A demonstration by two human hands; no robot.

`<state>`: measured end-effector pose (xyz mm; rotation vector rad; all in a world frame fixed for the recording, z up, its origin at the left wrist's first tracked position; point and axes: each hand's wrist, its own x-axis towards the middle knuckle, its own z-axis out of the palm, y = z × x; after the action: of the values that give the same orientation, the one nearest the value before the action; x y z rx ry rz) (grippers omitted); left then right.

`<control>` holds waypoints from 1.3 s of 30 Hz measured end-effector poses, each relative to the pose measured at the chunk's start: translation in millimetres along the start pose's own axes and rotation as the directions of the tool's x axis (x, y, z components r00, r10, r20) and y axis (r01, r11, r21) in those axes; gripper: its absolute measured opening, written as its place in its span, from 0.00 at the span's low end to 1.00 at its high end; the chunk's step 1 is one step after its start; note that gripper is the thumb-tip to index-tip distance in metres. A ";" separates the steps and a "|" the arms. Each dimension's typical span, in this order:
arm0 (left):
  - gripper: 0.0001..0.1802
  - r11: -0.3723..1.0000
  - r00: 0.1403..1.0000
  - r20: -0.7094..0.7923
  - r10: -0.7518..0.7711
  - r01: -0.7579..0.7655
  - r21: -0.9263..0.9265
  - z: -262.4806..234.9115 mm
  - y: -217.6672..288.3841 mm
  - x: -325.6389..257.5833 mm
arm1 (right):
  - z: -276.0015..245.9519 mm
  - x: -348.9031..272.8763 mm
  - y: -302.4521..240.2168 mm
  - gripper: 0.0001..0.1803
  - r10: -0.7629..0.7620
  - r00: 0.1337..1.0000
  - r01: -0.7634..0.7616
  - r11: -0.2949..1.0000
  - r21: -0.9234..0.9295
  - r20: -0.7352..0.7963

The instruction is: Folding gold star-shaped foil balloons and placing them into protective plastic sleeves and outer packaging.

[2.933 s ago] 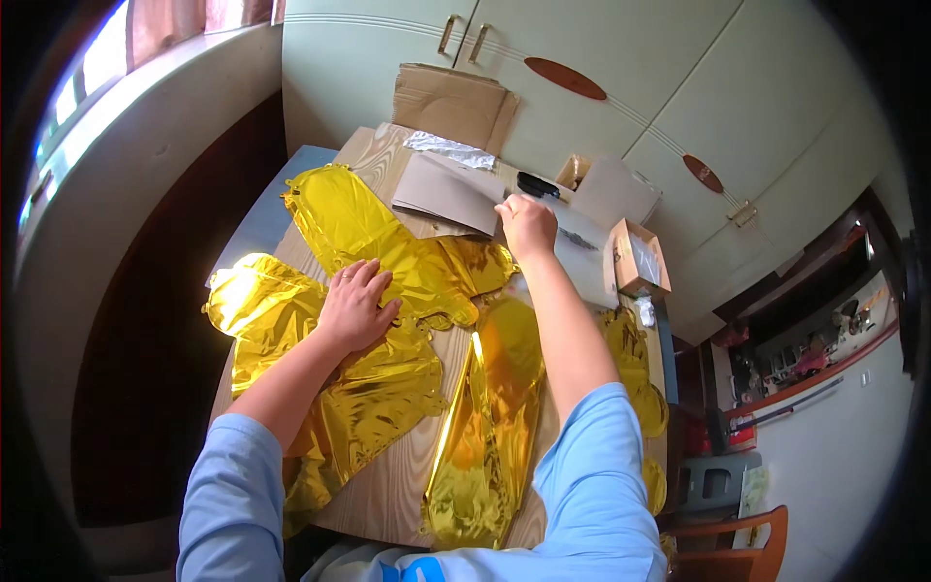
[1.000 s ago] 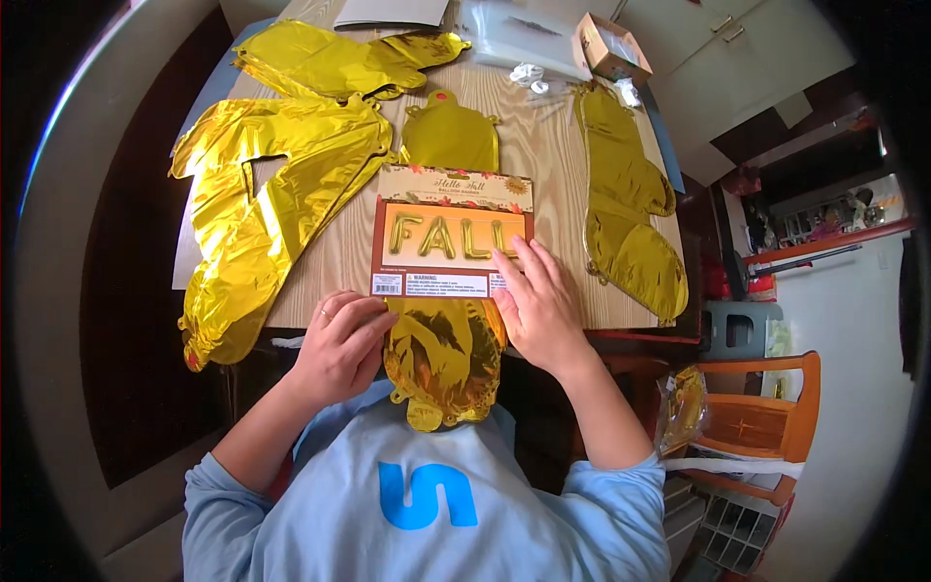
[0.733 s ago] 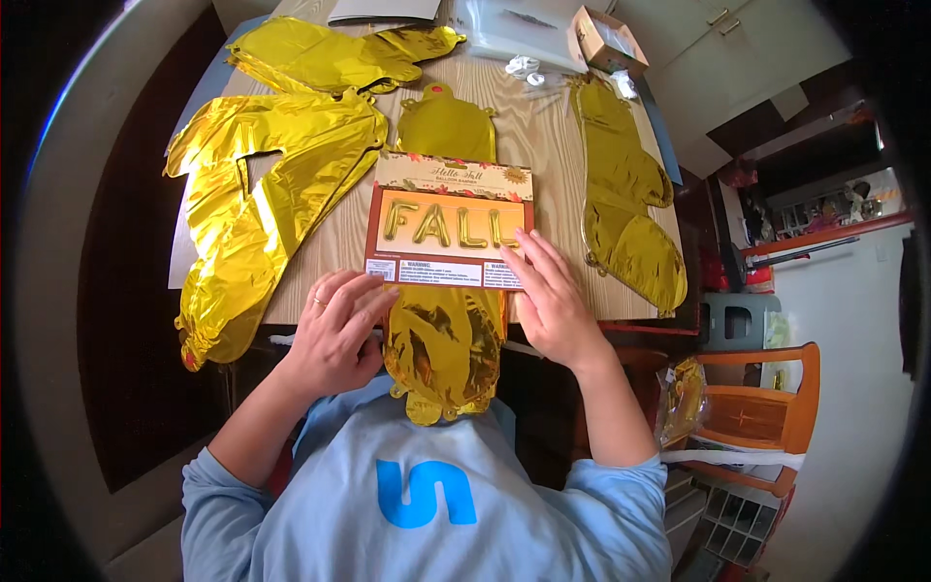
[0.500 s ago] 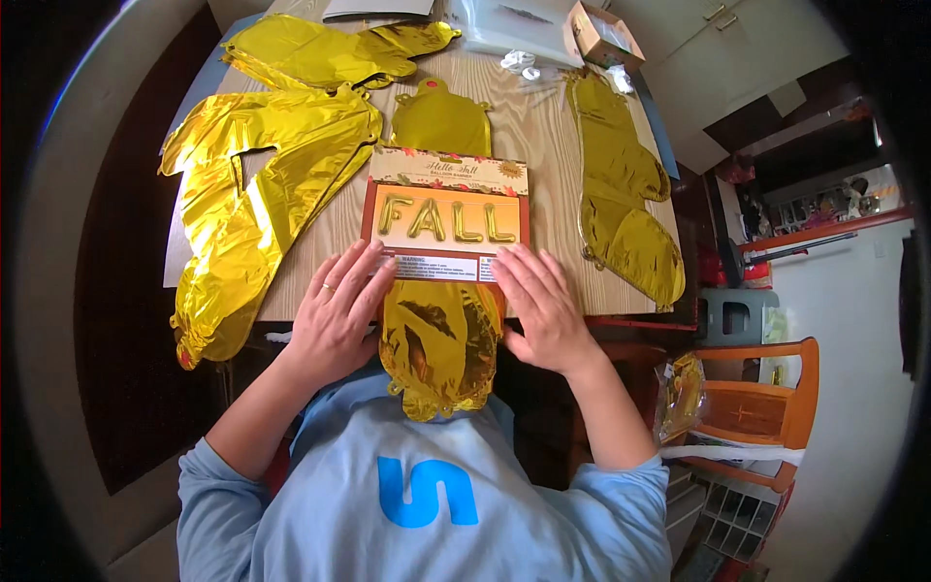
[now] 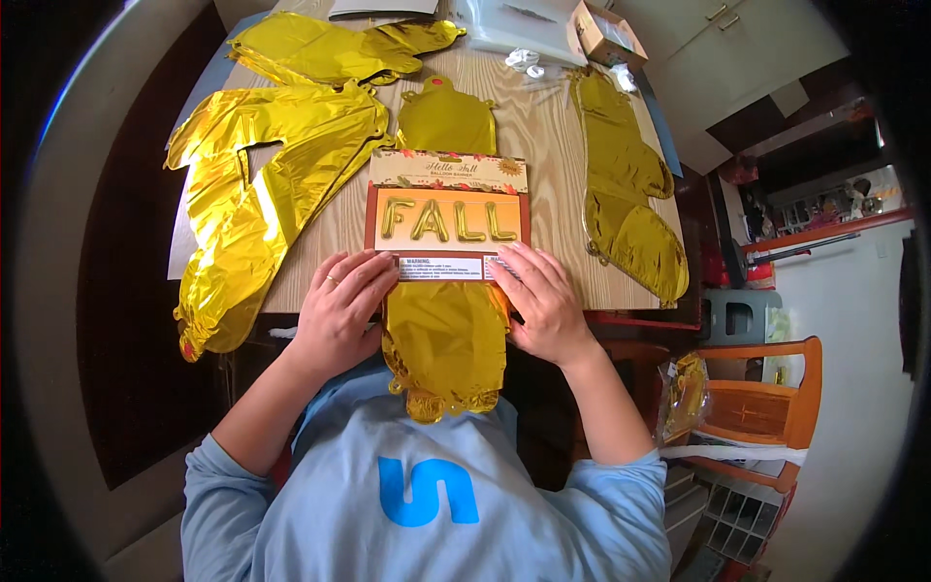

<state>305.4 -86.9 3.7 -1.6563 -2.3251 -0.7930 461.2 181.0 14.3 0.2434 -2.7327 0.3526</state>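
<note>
A printed cardboard package card [image 5: 448, 213], with gold letter-shaped balloons pictured on an orange panel, lies in front of me on the table. My left hand [image 5: 341, 308] grips its lower left corner, fingers together on top and the thumb mostly hidden. At the lower right corner, my right hand [image 5: 545, 303] holds the card the same way. A flat gold foil balloon [image 5: 444, 339] runs under the card. Its near end hangs over the table edge toward my shirt, and its far end [image 5: 446, 121] shows beyond the card.
Flat gold foil balloons lie around: a large one [image 5: 218, 213] at left, one [image 5: 310, 48] at far left, another [image 5: 628, 194] at right. White ribbon rolls [image 5: 524, 62], clear plastic bags [image 5: 514, 24] and a small box [image 5: 606, 37] sit farther back. A wooden chair [image 5: 756, 398] stands at right.
The fingers of both hands have bent more at the card's lower corners. The hanging balloon end has smoothed and shifted slightly. The card stays nearly in place.
</note>
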 end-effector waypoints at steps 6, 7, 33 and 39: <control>0.27 0.999 0.998 -0.057 0.039 -0.039 -0.004 -1.6 -1.3 0.9 | 4.5 -3.2 7.3 0.26 -0.053 0.997 0.053 0.999 -0.002 -0.063; 0.25 0.998 0.995 -0.084 0.061 -0.060 0.009 0.4 -2.3 0.2 | 6.6 -4.2 8.3 0.25 -0.066 0.994 0.066 0.998 -0.001 -0.085; 0.36 0.966 0.925 0.327 0.195 -0.238 0.098 2.6 -1.3 14.5 | 1.4 5.1 -20.8 0.10 0.179 0.968 -0.204 0.969 -0.138 -0.174; 0.33 0.960 0.934 0.261 0.243 -0.270 0.072 9.0 8.2 -12.9 | 2.9 -6.8 -80.1 0.19 0.081 0.982 -0.123 0.961 -0.247 -0.173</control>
<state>319.1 -90.9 -7.0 -2.0579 -2.1887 -0.4202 483.6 104.7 26.0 0.0028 -2.5996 0.0401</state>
